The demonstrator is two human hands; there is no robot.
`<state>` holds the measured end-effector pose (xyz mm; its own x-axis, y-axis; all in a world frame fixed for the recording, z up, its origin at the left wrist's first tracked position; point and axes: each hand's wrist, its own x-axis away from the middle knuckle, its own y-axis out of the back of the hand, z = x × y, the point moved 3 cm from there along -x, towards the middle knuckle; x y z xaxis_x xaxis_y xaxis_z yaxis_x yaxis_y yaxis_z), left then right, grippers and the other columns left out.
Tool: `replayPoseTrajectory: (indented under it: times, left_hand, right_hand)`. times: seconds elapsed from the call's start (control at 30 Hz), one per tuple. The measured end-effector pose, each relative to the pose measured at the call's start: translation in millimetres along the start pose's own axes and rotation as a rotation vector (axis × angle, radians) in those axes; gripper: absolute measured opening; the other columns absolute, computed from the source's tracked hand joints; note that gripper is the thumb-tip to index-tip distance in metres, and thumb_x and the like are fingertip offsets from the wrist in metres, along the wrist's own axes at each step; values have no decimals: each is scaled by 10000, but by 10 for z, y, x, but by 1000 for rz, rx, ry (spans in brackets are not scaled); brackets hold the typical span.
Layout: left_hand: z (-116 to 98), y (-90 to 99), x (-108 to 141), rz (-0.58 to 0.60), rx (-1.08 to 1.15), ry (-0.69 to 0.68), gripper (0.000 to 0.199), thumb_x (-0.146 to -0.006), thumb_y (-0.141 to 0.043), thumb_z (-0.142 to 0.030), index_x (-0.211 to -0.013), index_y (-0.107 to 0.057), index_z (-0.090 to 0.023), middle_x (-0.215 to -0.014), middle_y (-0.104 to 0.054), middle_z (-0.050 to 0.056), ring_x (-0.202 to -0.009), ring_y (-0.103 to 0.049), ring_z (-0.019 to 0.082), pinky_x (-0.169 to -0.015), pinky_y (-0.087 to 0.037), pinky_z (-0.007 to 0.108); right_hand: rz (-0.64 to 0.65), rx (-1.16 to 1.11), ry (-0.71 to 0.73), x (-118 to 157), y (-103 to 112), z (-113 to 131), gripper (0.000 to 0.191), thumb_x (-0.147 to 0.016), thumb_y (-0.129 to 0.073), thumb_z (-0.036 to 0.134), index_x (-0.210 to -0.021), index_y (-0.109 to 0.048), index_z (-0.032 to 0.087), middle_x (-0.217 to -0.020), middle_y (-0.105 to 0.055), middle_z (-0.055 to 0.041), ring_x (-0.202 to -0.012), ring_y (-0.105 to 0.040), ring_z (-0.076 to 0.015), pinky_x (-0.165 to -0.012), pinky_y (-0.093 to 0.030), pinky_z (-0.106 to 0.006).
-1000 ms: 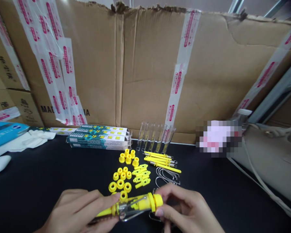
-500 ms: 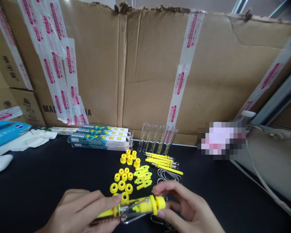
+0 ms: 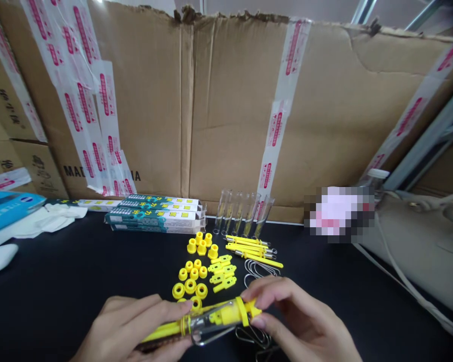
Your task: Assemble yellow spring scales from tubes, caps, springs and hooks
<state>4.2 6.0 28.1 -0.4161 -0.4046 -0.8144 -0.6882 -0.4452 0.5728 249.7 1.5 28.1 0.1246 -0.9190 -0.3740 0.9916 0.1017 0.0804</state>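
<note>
My left hand (image 3: 130,327) and my right hand (image 3: 296,317) both grip a yellow plastic rod assembly (image 3: 219,319) low in the view. Its middle is a clear tube with a thin wire loop inside. My right fingers pinch its yellow collar and end cap, and my left fingers wrap the clear section. A bent wire (image 3: 252,337) hangs below my right hand. Just above my left fingers lie yellow plastic rings (image 3: 190,286). Farther up are yellow cups (image 3: 201,246), flat yellow pieces (image 3: 222,271), yellow rods (image 3: 249,249) and wire loops (image 3: 260,270).
A black table (image 3: 79,266) bears everything. Clear tubes (image 3: 241,213) and teal-and-white boxes (image 3: 154,216) stand before a taped cardboard sheet (image 3: 230,100). A blue box (image 3: 7,211) and white gloves (image 3: 55,218) lie left; a pixelated object (image 3: 337,213) and beige bag (image 3: 419,246) are right.
The assembly has tilted, its capped end rising to the right. My right fingers have shifted onto the collar, and the wire below them shows more. The view has moved slightly.
</note>
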Motion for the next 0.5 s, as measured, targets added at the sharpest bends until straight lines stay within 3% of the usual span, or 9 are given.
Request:
replayPoseTrajectory:
  times: [0.1, 0.2, 0.33, 0.4, 0.5]
  left_hand:
    - [5, -9, -7, 24, 12, 2, 164, -1032, -552, -384, -1000, -647, -254, -759, -802, -77, -557, -750, 85, -516, -520, 187]
    - [0, -4, -9, 14, 16, -4, 160, -1037, -544, -379, -1009, -636, -252, -765, -803, -71, -566, -754, 87, -516, -523, 179]
    - [-10, 4, -26, 9, 11, -18, 199, -1042, -531, -408, -984, -638, -250, -730, -796, -81, -532, -742, 81, -490, -507, 187]
    - [-16, 3, -19, 0, 24, -38, 204, -1041, -533, -407, -992, -640, -241, -725, -793, -77, -515, -731, 78, -481, -497, 195]
    - [-20, -19, 25, 28, 40, -13, 205, -1043, -528, -412, -1027, -650, -248, -682, -759, -86, -489, -705, 79, -496, -492, 206]
  right_hand:
    - [38, 13, 41, -3, -21, 38, 170, -843, -758, 148, -848, -743, 317, -921, -779, 13, -906, -708, -171, -815, -584, -215]
    - [75, -27, -7, 7, -10, 20, 135, -848, -766, 175, -823, -746, 306, -910, -772, 4, -900, -701, -174, -813, -583, -227]
    - [-24, -46, -9, -46, 94, -20, 171, -838, -785, 186, -920, -737, 329, -975, -743, 12, -956, -697, -166, -839, -574, -210]
    - [-62, 25, 60, -125, 135, -23, 146, -852, -771, 202, -919, -727, 324, -975, -729, 18, -972, -691, -161, -852, -563, -204]
    - [49, 298, 161, -289, 69, -35, 95, -908, -709, 191, -927, -707, 285, -938, -736, 13, -900, -696, -153, -813, -550, -215]
